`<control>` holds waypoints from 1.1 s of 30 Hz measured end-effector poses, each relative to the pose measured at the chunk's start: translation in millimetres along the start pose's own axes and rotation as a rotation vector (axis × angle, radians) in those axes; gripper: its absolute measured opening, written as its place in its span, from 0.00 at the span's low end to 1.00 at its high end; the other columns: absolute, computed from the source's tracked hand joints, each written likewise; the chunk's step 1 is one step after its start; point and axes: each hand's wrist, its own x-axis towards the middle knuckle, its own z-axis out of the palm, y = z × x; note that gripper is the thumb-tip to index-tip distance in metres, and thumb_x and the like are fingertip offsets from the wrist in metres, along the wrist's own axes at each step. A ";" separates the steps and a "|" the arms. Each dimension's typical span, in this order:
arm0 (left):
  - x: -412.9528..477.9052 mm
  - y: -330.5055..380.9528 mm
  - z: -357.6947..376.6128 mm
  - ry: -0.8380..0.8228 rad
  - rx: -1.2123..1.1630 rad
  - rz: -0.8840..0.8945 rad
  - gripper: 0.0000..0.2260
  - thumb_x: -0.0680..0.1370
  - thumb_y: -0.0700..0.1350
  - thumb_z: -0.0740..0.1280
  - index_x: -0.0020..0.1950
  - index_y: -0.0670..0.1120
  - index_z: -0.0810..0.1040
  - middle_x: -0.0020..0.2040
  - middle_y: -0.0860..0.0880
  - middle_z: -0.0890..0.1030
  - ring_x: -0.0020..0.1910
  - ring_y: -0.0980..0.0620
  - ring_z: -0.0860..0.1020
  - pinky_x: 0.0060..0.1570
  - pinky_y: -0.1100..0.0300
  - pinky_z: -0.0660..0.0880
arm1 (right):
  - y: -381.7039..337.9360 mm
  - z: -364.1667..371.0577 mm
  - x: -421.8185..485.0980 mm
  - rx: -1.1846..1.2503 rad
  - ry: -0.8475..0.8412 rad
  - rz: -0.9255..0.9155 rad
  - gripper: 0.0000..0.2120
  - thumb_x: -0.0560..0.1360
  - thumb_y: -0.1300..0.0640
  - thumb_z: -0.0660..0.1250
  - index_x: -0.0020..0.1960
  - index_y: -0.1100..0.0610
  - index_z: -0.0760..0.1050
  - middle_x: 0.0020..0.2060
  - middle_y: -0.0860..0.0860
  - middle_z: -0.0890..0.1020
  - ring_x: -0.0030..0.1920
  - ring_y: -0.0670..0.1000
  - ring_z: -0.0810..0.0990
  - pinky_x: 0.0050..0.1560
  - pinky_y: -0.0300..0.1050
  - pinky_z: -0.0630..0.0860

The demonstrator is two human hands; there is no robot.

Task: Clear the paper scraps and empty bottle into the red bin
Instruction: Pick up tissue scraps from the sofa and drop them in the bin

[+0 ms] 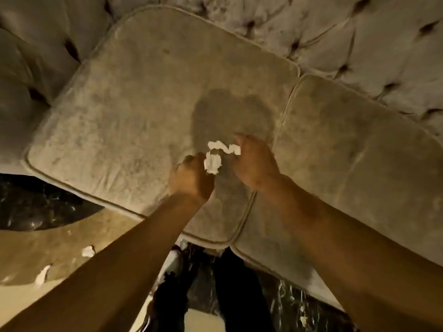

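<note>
Both arms reach fwd over sofa cushion (143, 111), hands close together. Left hand (190, 179) curled into fist, knuckles up, clutching crumpled paper wad (212, 162) at thumb side. Right hand (254, 164) palm down, fingers pinching 2nd twisted scrap (224, 147) just above the wad. Two more scraps on floor (60, 238) lower left: one (88, 251), another (42, 274).

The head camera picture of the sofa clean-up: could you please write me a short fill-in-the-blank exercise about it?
1. Both hands gather white paper scraps on a sofa ____.
2. The left hand is closed around a crumpled ____.
3. Two more scraps lie on the ____ at lower left.
4. The sofa back is ____ with buttons.

Missing words: cushion; scrap; floor; tufted
</note>
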 end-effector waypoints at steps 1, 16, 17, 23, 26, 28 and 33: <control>8.1 -0.6 10.1 0.001 -0.003 0.011 0.19 0.75 0.46 0.67 0.65 0.47 0.72 0.59 0.41 0.77 0.56 0.38 0.76 0.53 0.47 0.75 | 7.4 7.7 9.8 -0.023 -0.010 -0.019 0.25 0.78 0.51 0.64 0.73 0.57 0.67 0.63 0.60 0.78 0.63 0.63 0.74 0.62 0.55 0.72; 33.0 -17.0 51.0 0.042 -0.443 -0.044 0.13 0.71 0.27 0.60 0.47 0.39 0.81 0.49 0.46 0.81 0.48 0.52 0.77 0.45 0.80 0.65 | 34.4 47.8 52.7 0.387 -0.175 0.161 0.12 0.76 0.70 0.61 0.47 0.59 0.81 0.41 0.59 0.83 0.37 0.55 0.81 0.37 0.47 0.78; 25.4 -12.5 42.6 0.056 -0.497 -0.072 0.13 0.71 0.27 0.60 0.47 0.38 0.81 0.48 0.47 0.81 0.46 0.54 0.77 0.44 0.82 0.64 | 28.1 41.4 45.2 0.466 -0.176 0.216 0.15 0.75 0.71 0.60 0.43 0.56 0.80 0.36 0.56 0.81 0.31 0.51 0.78 0.31 0.45 0.75; -18.2 17.4 -16.3 0.031 -0.606 -0.057 0.16 0.76 0.32 0.56 0.34 0.42 0.79 0.33 0.40 0.80 0.30 0.44 0.76 0.26 0.61 0.68 | -22.2 -18.6 -11.6 0.786 0.033 0.438 0.16 0.76 0.60 0.61 0.31 0.53 0.77 0.28 0.51 0.77 0.25 0.47 0.70 0.25 0.41 0.63; -57.8 34.1 -55.3 0.026 -0.610 0.036 0.15 0.75 0.35 0.57 0.35 0.43 0.80 0.32 0.38 0.80 0.27 0.47 0.73 0.23 0.60 0.66 | -55.0 -61.8 -61.8 0.971 0.106 0.521 0.12 0.69 0.58 0.63 0.27 0.53 0.72 0.23 0.47 0.72 0.24 0.45 0.66 0.24 0.38 0.61; -92.7 46.9 -85.2 0.013 -0.629 0.093 0.14 0.76 0.36 0.58 0.36 0.42 0.80 0.31 0.38 0.79 0.24 0.52 0.71 0.23 0.61 0.65 | -76.3 -89.3 -105.8 1.101 0.137 0.524 0.19 0.73 0.54 0.62 0.23 0.50 0.71 0.22 0.44 0.70 0.23 0.45 0.66 0.25 0.38 0.61; -197.4 83.1 -147.6 -0.089 -0.586 0.249 0.14 0.78 0.39 0.58 0.38 0.43 0.81 0.32 0.46 0.78 0.27 0.54 0.73 0.27 0.62 0.67 | -126.3 -152.9 -236.7 1.250 0.272 0.457 0.21 0.75 0.52 0.69 0.24 0.49 0.77 0.21 0.44 0.73 0.20 0.42 0.70 0.25 0.39 0.65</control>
